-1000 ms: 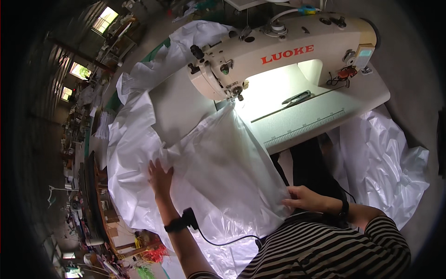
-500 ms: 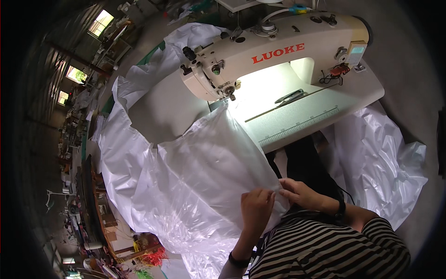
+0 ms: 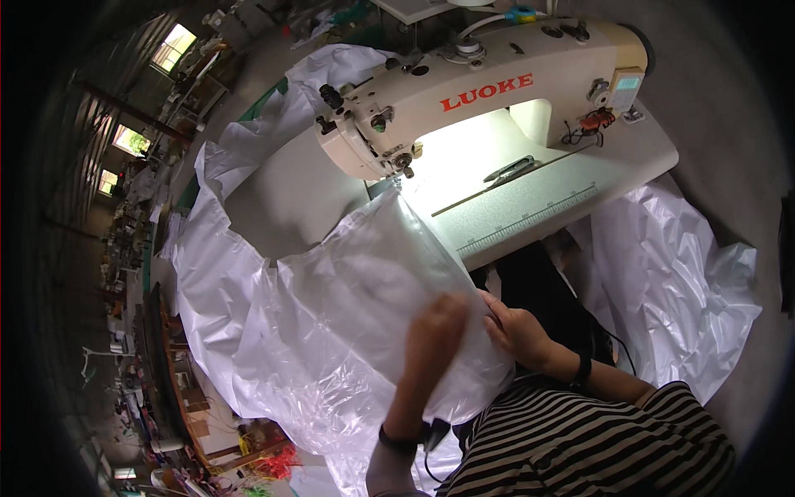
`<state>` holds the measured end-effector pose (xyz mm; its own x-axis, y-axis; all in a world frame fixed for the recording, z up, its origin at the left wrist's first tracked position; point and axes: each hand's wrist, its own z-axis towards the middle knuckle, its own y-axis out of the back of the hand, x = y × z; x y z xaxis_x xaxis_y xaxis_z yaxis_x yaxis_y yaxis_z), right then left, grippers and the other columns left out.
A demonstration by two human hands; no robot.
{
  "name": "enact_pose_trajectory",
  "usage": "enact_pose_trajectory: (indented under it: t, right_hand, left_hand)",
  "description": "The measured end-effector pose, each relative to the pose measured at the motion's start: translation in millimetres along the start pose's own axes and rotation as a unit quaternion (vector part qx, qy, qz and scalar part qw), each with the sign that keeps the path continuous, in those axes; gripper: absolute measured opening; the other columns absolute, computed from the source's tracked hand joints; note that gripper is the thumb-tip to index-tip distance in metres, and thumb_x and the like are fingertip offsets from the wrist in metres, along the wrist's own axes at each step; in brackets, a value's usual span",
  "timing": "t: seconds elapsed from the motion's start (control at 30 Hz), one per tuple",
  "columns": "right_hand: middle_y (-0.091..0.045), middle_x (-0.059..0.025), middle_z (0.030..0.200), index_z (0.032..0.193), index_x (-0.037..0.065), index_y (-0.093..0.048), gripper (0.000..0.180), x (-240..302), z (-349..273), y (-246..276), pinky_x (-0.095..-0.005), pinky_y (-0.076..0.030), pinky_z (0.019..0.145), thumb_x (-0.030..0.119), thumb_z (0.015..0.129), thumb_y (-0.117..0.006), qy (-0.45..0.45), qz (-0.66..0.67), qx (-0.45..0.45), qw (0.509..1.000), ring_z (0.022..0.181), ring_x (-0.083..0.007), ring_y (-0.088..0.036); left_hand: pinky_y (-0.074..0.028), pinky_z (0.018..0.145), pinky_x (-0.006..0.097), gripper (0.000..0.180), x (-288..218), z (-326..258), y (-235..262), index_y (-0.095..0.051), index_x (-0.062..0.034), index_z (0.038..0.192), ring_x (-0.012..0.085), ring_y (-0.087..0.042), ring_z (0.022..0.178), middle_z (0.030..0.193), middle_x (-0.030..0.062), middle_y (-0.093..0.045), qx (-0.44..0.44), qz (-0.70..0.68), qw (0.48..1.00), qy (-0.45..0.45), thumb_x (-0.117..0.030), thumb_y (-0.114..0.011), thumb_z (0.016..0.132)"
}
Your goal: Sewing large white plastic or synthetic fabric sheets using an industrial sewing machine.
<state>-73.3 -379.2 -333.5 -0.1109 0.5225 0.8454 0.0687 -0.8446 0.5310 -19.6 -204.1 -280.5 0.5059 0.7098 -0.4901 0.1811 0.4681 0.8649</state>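
A large, glossy white plastic sheet runs from under the needle of a sewing machine down toward my lap. At the sheet's right-hand edge, my right hand is closed, pinching that edge between thumb and fingers. My left hand is above the sheet, just left of the right hand. Motion smears its fingers, so whether it grips anything is unclear. The sheet's upper corner meets the presser foot, where the machine's lamp shines.
Thread snips lie on the machine bed, near a printed ruler scale. More white sheeting hangs down at the right. A small display sits at the machine's right end. Shelves and cluttered goods line the left side.
My right hand has moved up along the sheet's edge toward the machine. My left hand has left that edge and shifted up and slightly left, now blurred.
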Motion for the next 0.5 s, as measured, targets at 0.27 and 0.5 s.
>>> enact_pose_trajectory:
  t: [0.27, 0.5]
  right_hand:
    - [-0.061, -0.0139, 0.067, 0.139, -0.002, -0.045, 0.052, 15.6, -1.5, 7.5, -0.0342, -0.051, 0.046, 0.006, 0.089, -0.057, 0.076, -0.123, -0.029, 0.989, 0.051, -0.0254, -0.063]
    - [-0.059, -0.0052, 0.065, 0.137, -0.003, -0.052, 0.057, 14.6, -2.4, 2.5, -0.0281, -0.049, 0.041, 0.004, 0.08, -0.059, 0.103, -0.335, 0.007, 0.936, 0.046, -0.0162, -0.06]
  left_hand:
    - [-0.038, 0.102, 0.047, 0.035, 64.4, 73.2, -14.7, -0.061, -0.0058, 0.119, 0.0255, -0.051, 0.122, 0.126, 0.0093, -0.061, -0.112, 0.205, 0.971, -0.048, -0.021, -0.064, 0.088]
    - [-0.033, 0.106, 0.053, 0.037, 45.0, 6.2, -15.1, -0.06, -0.0119, 0.12, 0.0253, -0.045, 0.131, 0.138, 0.004, -0.054, -0.034, 0.22, 0.961, -0.163, -0.024, -0.066, 0.085]
